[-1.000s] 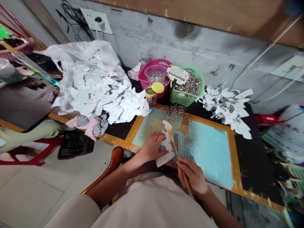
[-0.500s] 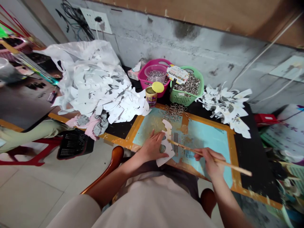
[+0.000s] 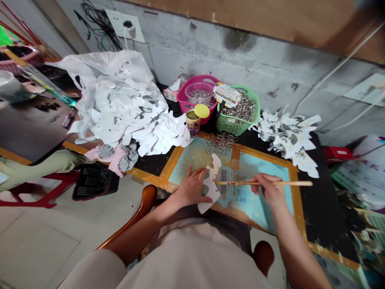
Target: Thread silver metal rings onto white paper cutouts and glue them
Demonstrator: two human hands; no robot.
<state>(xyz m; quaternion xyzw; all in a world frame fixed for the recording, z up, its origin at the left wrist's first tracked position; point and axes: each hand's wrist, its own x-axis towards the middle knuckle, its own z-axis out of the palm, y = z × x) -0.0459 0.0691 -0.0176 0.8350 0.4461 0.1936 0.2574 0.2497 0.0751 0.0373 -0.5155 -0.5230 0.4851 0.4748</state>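
My left hand (image 3: 194,188) lies with fingers spread on a white cut-out piece (image 3: 214,192) with scalloped edges and holes, pressing it to the blue sheet (image 3: 261,172). Yellowish smears show on the piece near its upper middle. Pinched in my right hand (image 3: 269,188) is a long thin wooden stick (image 3: 288,183), held nearly level. Its thin left tip touches or hovers just over the piece's right edge; I cannot tell which. Beyond the piece lies a loose heap of metal clasps (image 3: 222,142).
An open jar (image 3: 193,122) with a yellow lid (image 3: 201,110) stands behind the clasps. Pink (image 3: 182,96) and green (image 3: 255,106) baskets hold metal pieces. White cut-outs pile up at left (image 3: 129,116) and right (image 3: 288,132). A person's leg (image 3: 42,166) shows at far left.
The stick has swung from slanting down to the right to nearly level, its tip slightly lower on the piece. My right hand has risen a little; my left stays on the piece.
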